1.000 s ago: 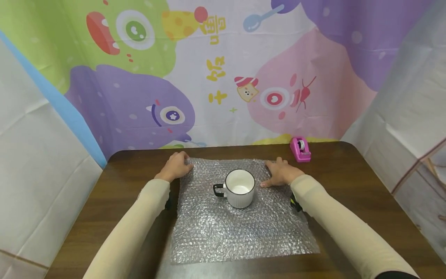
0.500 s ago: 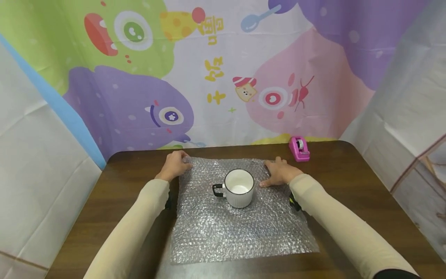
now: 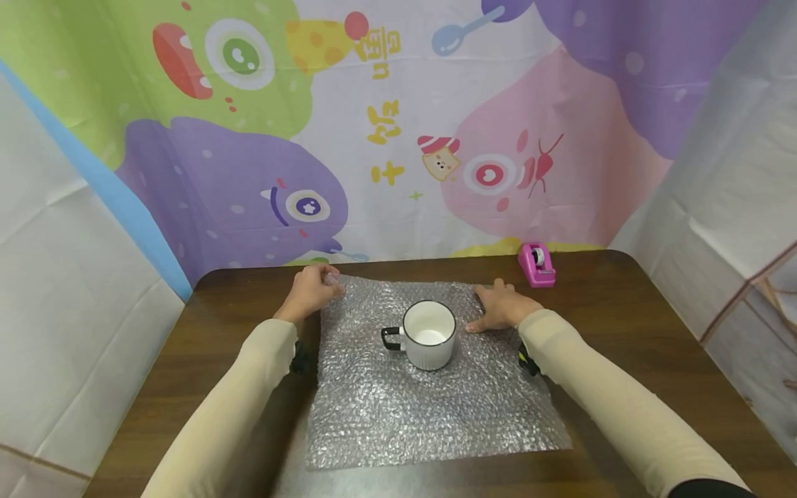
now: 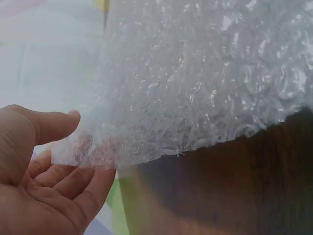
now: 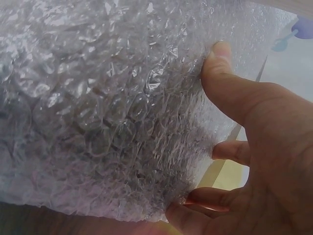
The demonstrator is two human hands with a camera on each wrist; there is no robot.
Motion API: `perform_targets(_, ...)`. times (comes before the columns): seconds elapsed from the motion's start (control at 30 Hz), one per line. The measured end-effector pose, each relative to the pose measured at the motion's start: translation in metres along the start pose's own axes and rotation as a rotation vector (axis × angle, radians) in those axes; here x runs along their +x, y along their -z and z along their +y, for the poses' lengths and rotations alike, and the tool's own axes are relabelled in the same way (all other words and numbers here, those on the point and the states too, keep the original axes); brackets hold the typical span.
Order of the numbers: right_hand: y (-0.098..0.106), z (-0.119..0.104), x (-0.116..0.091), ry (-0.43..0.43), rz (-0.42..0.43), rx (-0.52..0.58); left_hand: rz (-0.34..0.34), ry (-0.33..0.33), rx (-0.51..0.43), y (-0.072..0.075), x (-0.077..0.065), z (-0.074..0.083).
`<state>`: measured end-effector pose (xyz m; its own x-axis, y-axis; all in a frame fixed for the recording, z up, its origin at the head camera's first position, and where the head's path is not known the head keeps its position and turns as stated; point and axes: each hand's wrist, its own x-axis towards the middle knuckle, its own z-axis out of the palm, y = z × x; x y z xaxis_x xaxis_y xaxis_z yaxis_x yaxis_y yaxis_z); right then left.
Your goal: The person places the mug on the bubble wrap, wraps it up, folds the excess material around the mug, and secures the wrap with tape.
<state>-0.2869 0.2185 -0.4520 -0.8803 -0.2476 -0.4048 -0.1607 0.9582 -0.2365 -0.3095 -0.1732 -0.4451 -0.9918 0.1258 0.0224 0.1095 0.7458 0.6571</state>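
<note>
A sheet of clear bubble wrap [image 3: 373,408] lies on the table. On its middle stands a white mug [image 3: 428,339] with a black rim and black handle, upright, handle to the left. My left hand [image 3: 309,292] is at the far left corner. In the left wrist view its fingers [image 4: 95,188] lie beneath the raised corner, and the thumb is apart above it. At the far right edge, my right hand [image 3: 503,306] is spread; in the right wrist view its thumb [image 5: 220,63] rests on the wrap and its fingertips touch the edge.
A pink tape dispenser [image 3: 537,265] stands at the back right of the brown wooden table [image 3: 629,332]. Behind the table hangs a cartoon-printed curtain [image 3: 398,207]. Pale cloth [image 3: 75,290] covers the left side.
My left hand has turned a little and raised the far left corner of the bubble wrap slightly. My right hand and the mug have stayed in place.
</note>
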Motion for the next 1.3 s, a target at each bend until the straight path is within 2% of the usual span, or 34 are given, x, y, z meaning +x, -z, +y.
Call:
perform_targets(0.53,-0.002,0.001,-0.002,0.005,0.007,0.005,0.060,-0.057,-0.066,0.006,-0.011,0.026)
perform_targets(0.73,-0.004,0.001,-0.001,0.001,0.008,0.001,0.100,-0.123,-0.087,0.007,-0.015,0.035)
perform_targets(0.93,-0.004,0.001,0.001,-0.008,-0.001,-0.002,0.144,-0.188,-0.103,0.010,-0.021,0.050)
perform_targets(1.3,0.000,-0.003,0.000,0.001,0.004,-0.017,0.187,-0.257,-0.166,0.011,-0.029,0.070)
